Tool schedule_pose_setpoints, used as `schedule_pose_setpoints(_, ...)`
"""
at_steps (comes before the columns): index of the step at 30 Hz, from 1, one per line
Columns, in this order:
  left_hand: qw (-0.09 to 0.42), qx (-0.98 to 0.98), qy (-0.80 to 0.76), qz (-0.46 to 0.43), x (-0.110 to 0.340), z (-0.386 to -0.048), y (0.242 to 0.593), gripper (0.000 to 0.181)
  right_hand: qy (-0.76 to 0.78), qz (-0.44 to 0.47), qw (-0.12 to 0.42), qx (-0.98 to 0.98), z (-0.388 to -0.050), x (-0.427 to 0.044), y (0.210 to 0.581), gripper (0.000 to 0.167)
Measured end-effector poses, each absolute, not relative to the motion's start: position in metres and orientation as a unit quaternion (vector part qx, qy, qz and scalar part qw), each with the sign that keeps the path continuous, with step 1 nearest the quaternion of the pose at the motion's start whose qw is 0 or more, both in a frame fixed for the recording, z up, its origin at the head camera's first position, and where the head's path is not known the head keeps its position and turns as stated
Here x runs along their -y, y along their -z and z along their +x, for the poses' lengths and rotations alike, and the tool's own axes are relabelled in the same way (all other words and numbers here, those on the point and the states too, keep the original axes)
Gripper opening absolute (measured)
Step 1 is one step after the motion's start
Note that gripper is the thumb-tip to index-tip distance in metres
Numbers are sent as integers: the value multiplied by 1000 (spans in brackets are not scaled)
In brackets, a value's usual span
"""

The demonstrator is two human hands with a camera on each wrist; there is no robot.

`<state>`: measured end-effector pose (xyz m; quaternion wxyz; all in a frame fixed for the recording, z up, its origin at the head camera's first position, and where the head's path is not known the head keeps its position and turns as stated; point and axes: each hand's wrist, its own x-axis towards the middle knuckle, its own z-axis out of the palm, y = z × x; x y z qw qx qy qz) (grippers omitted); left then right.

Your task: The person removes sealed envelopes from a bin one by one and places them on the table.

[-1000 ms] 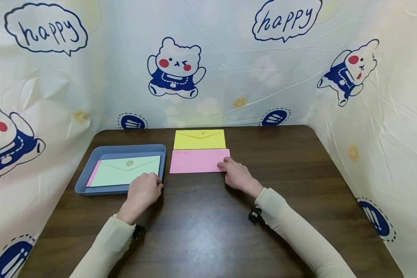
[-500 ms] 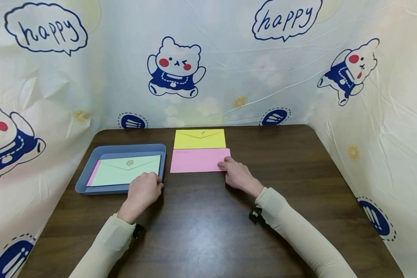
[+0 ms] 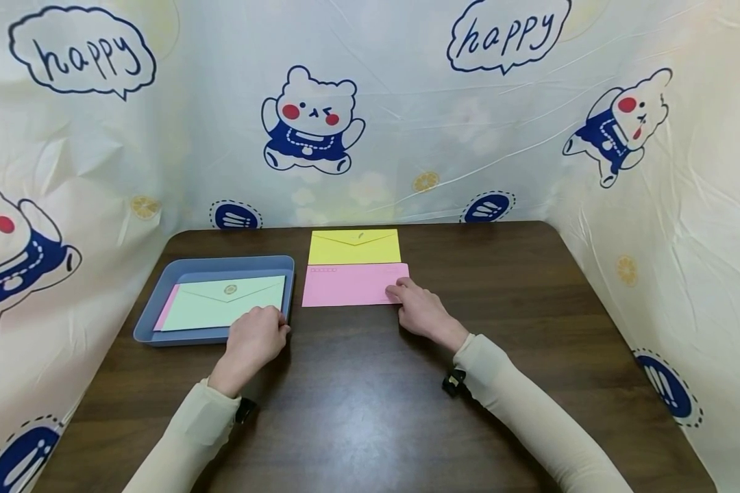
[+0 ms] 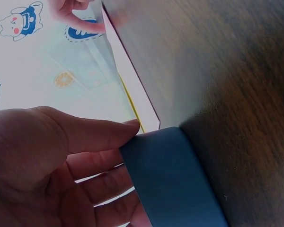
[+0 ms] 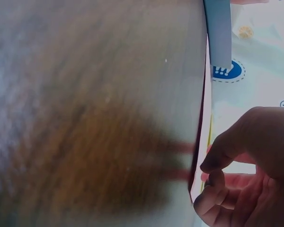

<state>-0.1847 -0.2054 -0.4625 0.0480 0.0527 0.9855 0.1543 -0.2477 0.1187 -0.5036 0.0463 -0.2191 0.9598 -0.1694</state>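
The near right corner of the blue tray (image 3: 142,333) is gripped by the left hand (image 3: 255,337); in the left wrist view the thumb is laid on the rim and the other fingers are set along the inside of the wall. The right end of the pink envelope (image 3: 348,285) is touched by the fingertips of the right hand (image 3: 424,313), though whether the paper is pinched or merely pressed cannot be told.

The pink envelope is laid flat near the middle of the desk's far edge, to the right of the tray, with a row of small boxes printed at its far left corner. Against its far side a yellow envelope (image 3: 354,251) is placed, flap side up, close to the far edge of the desk (image 3: 370,411).

The tray is set at the desk's far left corner. In it a mint green envelope (image 3: 216,308) is laid (its flap marked with a round seal), and a pink strip (image 3: 166,307) is exposed along its left end.

Pale sleeves (image 3: 191,431) are worn on both arms, with a small dark device (image 3: 453,383) at each wrist. Behind the desk a pale cloth (image 3: 419,123) printed with bears is hung.
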Motion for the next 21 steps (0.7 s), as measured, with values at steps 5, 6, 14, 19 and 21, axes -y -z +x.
schedule_pose_setpoints(5,52,-984,-159,56,207,-186,463,25,181,-221,29,-958,-247,-117,503,46)
schedule_pose_setpoints(6,54,-984,-159,56,207,-186,463,26,184,-222,27,-957,-247,-117,503,46)
schedule_pose_setpoints(14,61,-983,-161,64,208,-186,462,34,222,-216,28,-950,-245,-114,499,44)
schedule_pose_setpoints(19,69,-981,-167,64,208,-186,460,33,235,-211,39,-948,-244,-112,498,45)
schedule_pose_setpoints(21,71,-981,-168,64,208,-186,459,33,237,-211,40,-948,-244,-111,498,45)
